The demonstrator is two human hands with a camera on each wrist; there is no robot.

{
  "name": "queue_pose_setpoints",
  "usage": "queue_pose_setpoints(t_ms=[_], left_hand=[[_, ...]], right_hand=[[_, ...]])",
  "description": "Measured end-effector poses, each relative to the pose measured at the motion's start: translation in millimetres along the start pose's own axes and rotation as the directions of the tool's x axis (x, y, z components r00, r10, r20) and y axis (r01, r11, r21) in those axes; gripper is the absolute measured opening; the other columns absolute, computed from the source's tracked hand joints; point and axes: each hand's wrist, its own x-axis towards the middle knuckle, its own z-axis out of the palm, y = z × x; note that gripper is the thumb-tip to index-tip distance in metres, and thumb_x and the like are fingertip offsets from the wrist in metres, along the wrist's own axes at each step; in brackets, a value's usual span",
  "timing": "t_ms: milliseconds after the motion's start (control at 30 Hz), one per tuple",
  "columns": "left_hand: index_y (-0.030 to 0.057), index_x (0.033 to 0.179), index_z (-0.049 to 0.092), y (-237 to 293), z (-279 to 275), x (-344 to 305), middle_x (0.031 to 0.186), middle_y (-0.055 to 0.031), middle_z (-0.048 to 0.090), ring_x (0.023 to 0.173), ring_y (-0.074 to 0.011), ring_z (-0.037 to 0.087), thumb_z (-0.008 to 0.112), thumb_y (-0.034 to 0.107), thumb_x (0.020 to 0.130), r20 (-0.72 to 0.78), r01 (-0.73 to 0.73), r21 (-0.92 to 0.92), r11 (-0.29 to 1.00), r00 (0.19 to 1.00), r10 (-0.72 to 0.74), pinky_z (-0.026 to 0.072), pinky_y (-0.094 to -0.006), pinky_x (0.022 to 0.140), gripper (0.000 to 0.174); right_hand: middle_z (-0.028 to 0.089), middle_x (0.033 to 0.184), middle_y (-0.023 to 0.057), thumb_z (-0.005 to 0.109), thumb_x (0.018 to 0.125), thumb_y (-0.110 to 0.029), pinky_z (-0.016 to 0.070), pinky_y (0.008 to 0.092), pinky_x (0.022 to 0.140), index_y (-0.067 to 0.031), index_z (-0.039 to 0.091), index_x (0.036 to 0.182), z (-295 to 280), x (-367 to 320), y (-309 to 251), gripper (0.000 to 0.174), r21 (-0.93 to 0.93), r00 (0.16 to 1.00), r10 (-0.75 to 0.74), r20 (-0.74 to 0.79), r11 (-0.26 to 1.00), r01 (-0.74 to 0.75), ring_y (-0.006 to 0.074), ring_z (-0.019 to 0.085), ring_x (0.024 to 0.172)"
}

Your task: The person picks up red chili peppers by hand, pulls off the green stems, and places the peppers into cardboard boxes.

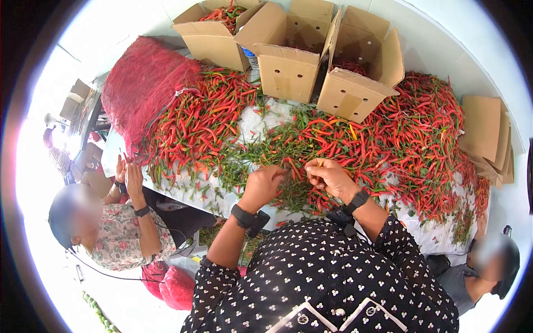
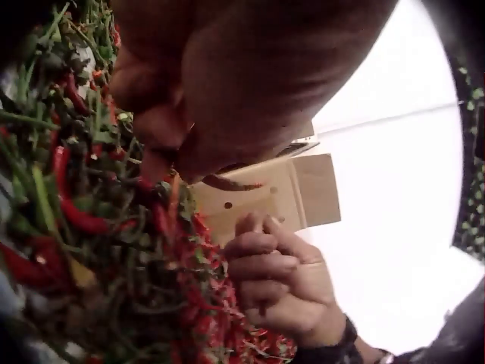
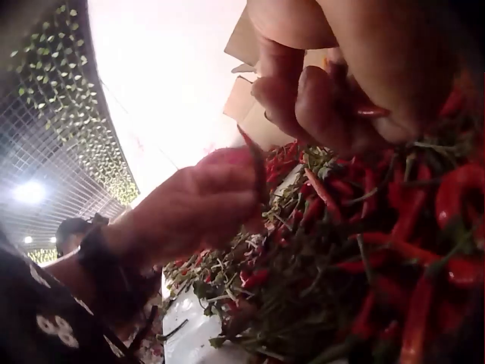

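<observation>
My left hand (image 1: 264,186) pinches a thin dark-red chili pepper (image 2: 233,184), its pointed tip sticking out past the fingers. To its right, my right hand (image 1: 332,178) has its fingers curled in, and a piece of red chili pepper (image 3: 371,111) shows between them in the right wrist view. The two hands are a short way apart, over a heap of green stems and leaves (image 1: 294,191). Loose red chili peppers (image 1: 355,144) lie piled just beyond them.
Cardboard boxes (image 1: 347,102) with chilies stand along the back. A red mesh sack (image 1: 147,83) lies at the left of the table. One person (image 1: 119,233) sits at left, another (image 1: 466,283) at right. Flattened cardboard (image 1: 483,127) leans at the far right.
</observation>
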Motion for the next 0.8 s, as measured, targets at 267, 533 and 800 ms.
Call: queue_pose_setpoints(t_ms=[267, 533, 800], left_hand=[[0.0004, 0.094, 0.055, 43, -13, 17, 0.067, -0.0089, 0.062, 0.056, -0.0093, 0.055, 0.062, 0.009, 0.079, 0.097, 0.238, -0.344, 0.909, 0.971, -0.217, 0.043, -0.0259, 0.053, 0.019], [0.0023, 0.093, 0.05, 52, -12, 10, 0.068, -0.0075, 0.063, 0.058, -0.0157, 0.061, 0.063, 0.006, 0.079, -0.098, 0.08, -0.437, 0.896, 0.986, -0.136, 0.046, -0.0279, 0.053, 0.019], [0.0048, 0.083, 0.064, 24, -27, 8, 0.078, -0.0078, 0.057, 0.08, -0.0274, 0.056, 0.067, 0.006, 0.068, -0.228, 0.031, 0.007, 0.999, 0.973, -0.029, 0.0459, -0.0352, 0.071, 0.015]], right_hand=[[0.053, 0.066, -0.0014, 0.06, 0.084, -0.011, 0.0333, 0.0198, 0.046, -0.0008, 0.057, 0.09, 26, 8, -3, 0.012, -0.297, 0.976, -0.214, 0.03, 0.931, 0.213, 0.0044, 0.042, 0.051], [0.054, 0.065, -0.0008, 0.058, 0.086, -0.014, 0.032, 0.0196, 0.044, -0.0042, 0.055, 0.081, 24, 12, -5, 0.011, 0.059, 0.995, -0.097, 0.019, 0.994, 0.095, 0.0054, 0.044, 0.049], [0.056, 0.075, 0.0056, 0.045, 0.088, -0.012, 0.0336, 0.0228, 0.045, -0.0055, 0.055, 0.08, -4, 15, -7, 0.014, 0.257, 0.99, -0.139, 0.008, 0.957, 0.133, 0.0101, 0.047, 0.056]])
